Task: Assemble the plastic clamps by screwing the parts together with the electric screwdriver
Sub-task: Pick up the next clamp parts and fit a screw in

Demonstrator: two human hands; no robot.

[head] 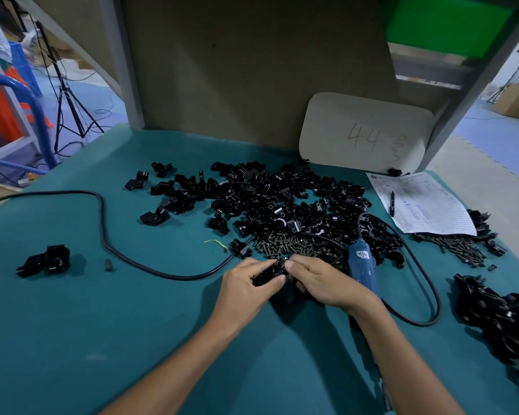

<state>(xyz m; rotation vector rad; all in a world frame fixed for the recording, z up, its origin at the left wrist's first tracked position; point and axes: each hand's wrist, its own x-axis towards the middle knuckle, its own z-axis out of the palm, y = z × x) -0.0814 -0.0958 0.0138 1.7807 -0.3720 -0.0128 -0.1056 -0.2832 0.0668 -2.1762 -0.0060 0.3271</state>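
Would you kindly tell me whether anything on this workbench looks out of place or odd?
A thin yellow-green strand lies on the teal mat beside the black plastic clamp parts, matching nothing else there. Also, dark screws lie against the lower edge of the white paper form, some seemingly under it.

The near left of the tabletop gives a hand broad room, crossed only by a looping black cable, with a lone clamp near the left edge. In the near middle the left hand and right hand grip a small clamp. Just beyond them, screws and a wide heap of clamp parts bar the way. The electric screwdriver lies just beside the right hand. A paper sheet and a pile of clamps crowd the right edge. A back panel closes the far side.
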